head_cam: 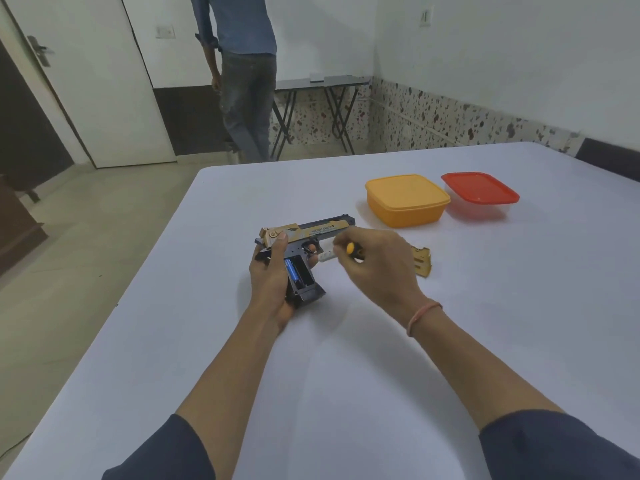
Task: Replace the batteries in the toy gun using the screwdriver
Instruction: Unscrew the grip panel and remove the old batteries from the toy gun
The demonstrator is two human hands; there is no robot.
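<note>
The black and gold toy gun [320,229] is held on its side above the white table [450,341] by my left hand [273,278], which wraps the grip. The grip's battery compartment is open, and a blue battery [291,270] lies in it beside an empty slot. My right hand [377,261] is just right of the gun. It holds a white battery [326,255] at the fingertips, near the trigger guard, together with the yellow and black screwdriver handle [354,251]. The screwdriver's shaft is hidden. The gold compartment cover [421,261] lies on the table behind my right hand.
An orange lidded box [407,199] and a clear box with a red lid [479,192] stand at the back right of the table. A person stands on the floor beyond the far edge, near a folding table [322,98] and a door [86,81].
</note>
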